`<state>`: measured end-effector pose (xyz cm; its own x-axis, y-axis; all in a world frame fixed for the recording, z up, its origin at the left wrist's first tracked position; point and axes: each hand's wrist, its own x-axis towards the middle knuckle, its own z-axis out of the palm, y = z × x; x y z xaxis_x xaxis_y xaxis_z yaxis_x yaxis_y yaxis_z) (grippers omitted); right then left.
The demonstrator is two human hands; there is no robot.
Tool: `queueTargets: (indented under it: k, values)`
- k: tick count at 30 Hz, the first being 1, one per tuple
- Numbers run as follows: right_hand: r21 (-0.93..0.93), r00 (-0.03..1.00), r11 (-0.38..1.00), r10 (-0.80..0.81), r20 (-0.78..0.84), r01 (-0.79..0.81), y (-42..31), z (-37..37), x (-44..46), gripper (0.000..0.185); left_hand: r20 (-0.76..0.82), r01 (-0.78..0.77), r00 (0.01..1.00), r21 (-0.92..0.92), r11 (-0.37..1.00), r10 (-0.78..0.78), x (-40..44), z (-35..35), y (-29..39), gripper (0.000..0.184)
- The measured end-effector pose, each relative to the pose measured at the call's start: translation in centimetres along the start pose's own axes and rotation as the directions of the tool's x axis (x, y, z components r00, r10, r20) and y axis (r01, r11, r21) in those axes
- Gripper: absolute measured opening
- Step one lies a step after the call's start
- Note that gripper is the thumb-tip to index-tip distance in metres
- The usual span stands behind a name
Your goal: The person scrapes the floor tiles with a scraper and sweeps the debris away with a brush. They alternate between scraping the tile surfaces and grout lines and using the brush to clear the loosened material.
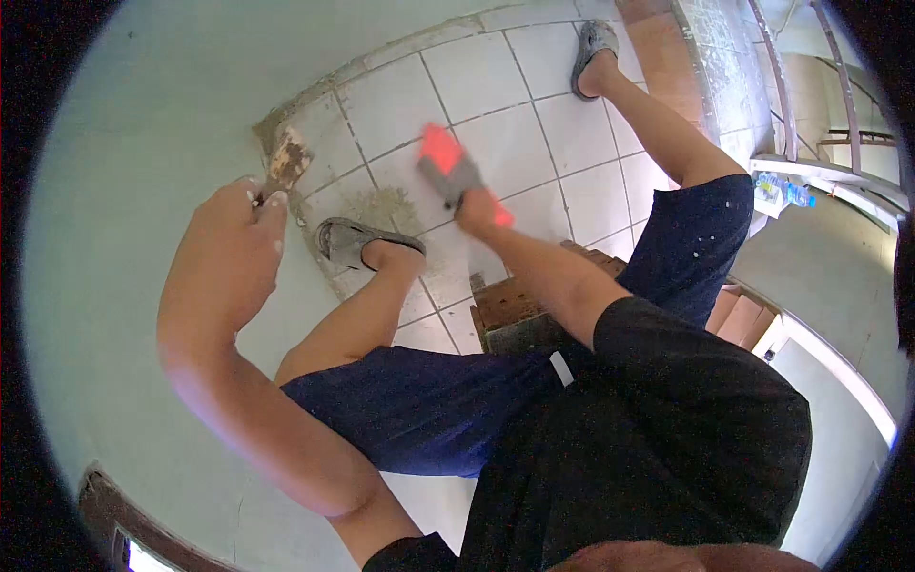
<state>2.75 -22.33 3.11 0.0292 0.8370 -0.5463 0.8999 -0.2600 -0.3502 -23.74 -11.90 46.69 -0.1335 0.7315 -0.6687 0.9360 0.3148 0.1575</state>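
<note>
At the left, my left hand (pixel 229 229) is closed around the handle of a putty knife (pixel 289 159), its blade pointing up and smeared whitish and brown. White specks dot the fingers, and the pale green wall lies behind them. My right hand (pixel 453 176) is over the tiled floor, smeared by motion. Grey and bright red show on it, seemingly a work glove; whether its fingers hold anything cannot be made out.
White floor tiles (pixel 477 76) meet the wall along a rough cement edge, with a dried patch (pixel 376 208) near my left shoe (pixel 367 243). A worn wooden stool (pixel 519 305) is beneath me. Plastic bottles (pixel 783 191) stand by the metal railing (pixel 777 86) at right.
</note>
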Motion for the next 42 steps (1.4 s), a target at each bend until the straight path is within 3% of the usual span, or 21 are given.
queueTargets:
  k: [2,4,6,8,10,12,14,16,18,21,25,28,31,32,33,35,36,38,41,42]
  values:
    - [-0.101,0.983,0.985,-0.126,0.131,0.140,-2.3,2.3,-2.6,0.022,-0.016,-0.022,1.000,0.007,1.000,0.022,0.2,0.0,-0.4,0.045]
    - [-0.043,0.965,0.980,-0.184,0.186,0.195,-4.5,1.9,-5.4,0.025,-0.031,-0.050,0.998,0.021,0.999,0.050,-0.2,-0.2,-0.3,0.045]
    - [0.034,0.964,0.981,-0.194,0.182,0.191,-6.0,-0.6,-6.9,0.026,0.053,0.002,0.999,-0.134,0.991,0.006,-1.2,-0.6,0.1,0.045]
    - [0.113,0.961,0.976,-0.206,0.183,0.188,-6.6,-3.5,-7.4,0.028,0.042,-0.017,0.999,-0.151,0.988,0.023,-1.0,-0.5,-0.6,0.045]
    - [0.134,0.983,0.975,-0.167,-0.079,0.176,-6.3,-6.0,-6.0,0.030,0.044,-0.026,0.998,-0.176,0.984,0.034,-0.6,-0.4,-1.7,0.044]
    - [0.055,0.979,0.989,-0.126,-0.162,0.137,-6.1,-8.4,-2.4,0.037,0.065,-0.033,0.997,-0.128,0.991,0.042,-0.8,-0.1,-3.0,0.044]
    - [0.071,0.979,0.995,-0.056,-0.194,0.071,-7.1,-12.0,1.2,0.044,0.081,0.010,0.997,-0.160,0.987,0.003,-1.4,0.0,-3.8,0.043]
    - [0.066,0.953,0.989,-0.107,-0.283,0.131,-6.6,-14.3,5.5,0.052,0.100,0.051,0.994,-0.178,0.983,-0.034,-1.9,0.4,-4.6,0.043]
    - [-0.017,0.940,0.998,-0.062,-0.336,0.060,-6.2,-16.6,10.1,0.054,0.053,0.047,0.998,-0.202,0.978,-0.037,-2.8,1.0,-5.6,0.041]
    - [0.016,0.910,0.998,0.064,-0.410,-0.063,-5.9,-19.1,15.0,0.049,-0.010,0.026,1.000,-0.122,0.992,-0.027,-2.1,2.5,-8.0,0.037]
    - [0.079,0.864,0.973,0.228,-0.448,-0.215,-9.1,-19.7,19.0,0.038,0.019,0.063,0.998,-0.162,0.985,-0.060,-0.7,1.8,-8.8,0.033]
    - [0.036,0.893,0.997,0.074,-0.444,-0.064,-11.3,-15.6,21.9,0.029,0.045,0.130,0.991,-0.166,0.978,-0.124,-0.6,1.3,-8.5,0.030]
    - [-0.175,0.925,0.977,-0.176,-0.336,0.122,-15.6,-9.8,22.5,0.026,-0.071,0.029,0.997,-0.080,0.996,-0.035,0.4,-0.4,-6.7,0.028]
    - [-0.197,0.876,0.948,-0.307,-0.372,0.248,-16.4,-7.1,22.2,0.025,-0.022,0.040,0.999,-0.084,0.996,-0.042,0.5,-0.7,-6.1,0.027]
    - [-0.143,0.908,0.967,-0.248,-0.337,0.211,-17.7,-4.7,22.2,0.021,0.027,0.050,0.998,-0.086,0.995,-0.048,0.5,-1.1,-5.6,0.027]
    - [-0.164,0.820,0.873,-0.488,-0.301,0.459,-20.2,-3.6,19.4,0.018,0.049,0.028,0.998,-0.067,0.997,-0.025,0.5,-1.9,-5.1,0.027]
    - [-0.138,0.843,0.850,-0.524,-0.123,0.508,-21.3,-4.8,20.0,0.018,0.097,0.009,0.995,-0.026,1.000,-0.006,2.3,-4.5,-2.8,0.027]
    - [-0.081,0.573,0.589,-0.804,-0.161,0.804,-21.6,-5.5,17.2,0.023,0.054,-0.018,0.998,-0.054,0.998,0.021,1.2,-4.2,-3.1,0.027]
    - [-0.215,0.555,0.606,-0.792,-0.256,0.766,-20.4,-8.6,15.0,0.030,0.033,-0.013,0.999,-0.075,0.997,0.016,0.4,-3.9,-3.3,0.027]
    - [-0.260,0.642,0.698,-0.716,-0.272,0.668,-19.9,-10.4,14.3,0.033,0.052,0.010,0.999,-0.077,0.997,-0.006,0.3,-3.4,-3.6,0.027]
